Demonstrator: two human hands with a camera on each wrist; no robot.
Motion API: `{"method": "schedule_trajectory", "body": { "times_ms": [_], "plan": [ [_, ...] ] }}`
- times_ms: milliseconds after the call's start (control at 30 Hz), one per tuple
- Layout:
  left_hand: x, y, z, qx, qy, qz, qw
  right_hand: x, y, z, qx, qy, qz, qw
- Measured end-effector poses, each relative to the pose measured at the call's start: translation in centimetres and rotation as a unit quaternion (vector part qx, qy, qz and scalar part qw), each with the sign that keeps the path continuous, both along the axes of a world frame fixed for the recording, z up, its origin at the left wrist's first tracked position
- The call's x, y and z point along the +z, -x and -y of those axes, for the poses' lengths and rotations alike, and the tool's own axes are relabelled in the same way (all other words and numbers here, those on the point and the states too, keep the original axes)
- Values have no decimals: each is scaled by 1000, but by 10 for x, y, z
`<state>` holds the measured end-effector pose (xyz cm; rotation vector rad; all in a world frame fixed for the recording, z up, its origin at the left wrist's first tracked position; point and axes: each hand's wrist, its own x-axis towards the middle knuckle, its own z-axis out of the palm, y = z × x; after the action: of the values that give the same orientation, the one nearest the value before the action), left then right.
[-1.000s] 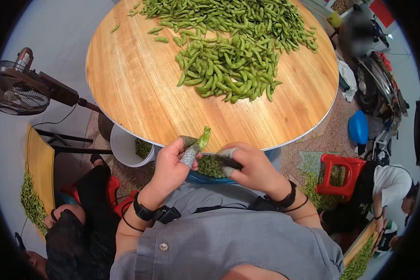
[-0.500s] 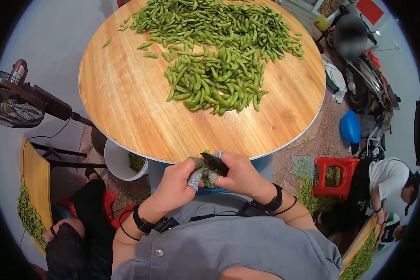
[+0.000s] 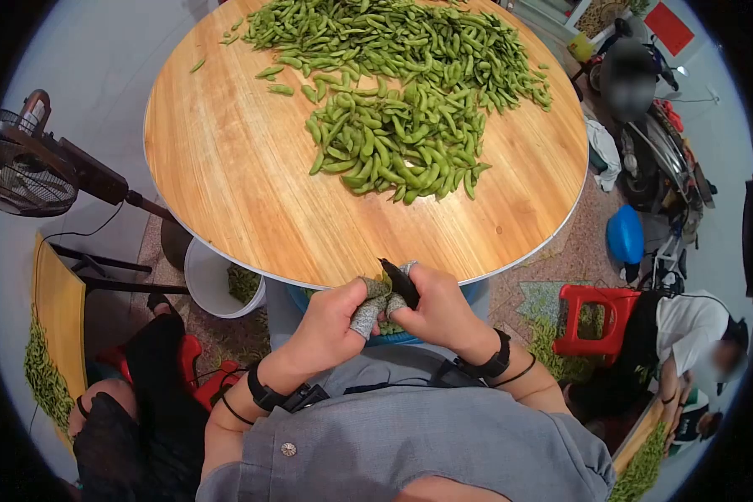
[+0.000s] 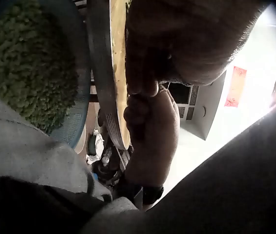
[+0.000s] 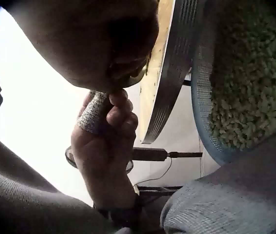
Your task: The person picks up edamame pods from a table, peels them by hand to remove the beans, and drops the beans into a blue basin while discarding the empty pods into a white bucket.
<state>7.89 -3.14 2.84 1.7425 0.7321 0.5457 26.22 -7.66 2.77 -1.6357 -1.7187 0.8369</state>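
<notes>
Both hands meet at the near edge of the round wooden table [image 3: 217,159], finger wraps touching. My left hand [image 3: 330,322], with grey wraps [image 3: 366,318] on thumb and finger, pinches a green soybean pod [image 3: 386,284], mostly hidden. My right hand [image 3: 443,309], also wrapped, grips a dark, flat, pointed tool [image 3: 399,280] against the pod; its exact kind I cannot tell. Below the hands, a blue mesh basin [image 5: 201,92] holds shelled green beans [image 5: 255,83]. Piled soybean pods [image 3: 402,138] cover the far part of the table.
A white bucket [image 3: 201,280] with green scraps stands left under the table, by a fan [image 3: 38,167]. Red stools [image 3: 565,322] are on both sides. At right a person in white [image 3: 699,322] sits by another board with pods. A blue object [image 3: 625,234] lies behind.
The hands were apart, with the pod upright in the left hand; they have come together at the table edge. The dark tool now lies against the pod, which is mostly covered.
</notes>
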Motion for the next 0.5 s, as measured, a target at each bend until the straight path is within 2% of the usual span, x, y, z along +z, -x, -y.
{"method": "schedule_trajectory", "body": {
  "times_ms": [67, 100, 167, 233, 267, 300, 367, 433, 500],
  "plan": [
    [1, 0, 1, 36, 71, 47, 996, -1, 1, -1, -1, -9, 3, 1000],
    [1, 1, 0, 39, 74, 46, 995, -3, -1, -2, -1, -4, -37, 999],
    [-2, 3, -2, 83, 165, 93, 978, -5, -2, -1, 0, 9, -78, 997],
    [-9, 9, -2, 86, 191, 119, 971, -5, -5, 0, -10, 43, -78, 996],
    [-8, 10, -2, 97, 203, 120, 967, -4, -9, 0, -15, 100, -67, 993],
    [-8, 11, -3, 106, 215, 121, 963, -6, -8, 0, -16, 101, -65, 993],
    [-13, 12, -2, 104, 200, 119, 967, -10, -3, -1, -37, 90, -271, 958],
    [-15, 12, -1, 101, 183, 115, 971, -7, 5, -5, -63, 98, -283, 952],
    [-13, 10, -1, 74, 120, 90, 986, -6, 6, -10, -88, 104, -293, 946]
  ]
}}
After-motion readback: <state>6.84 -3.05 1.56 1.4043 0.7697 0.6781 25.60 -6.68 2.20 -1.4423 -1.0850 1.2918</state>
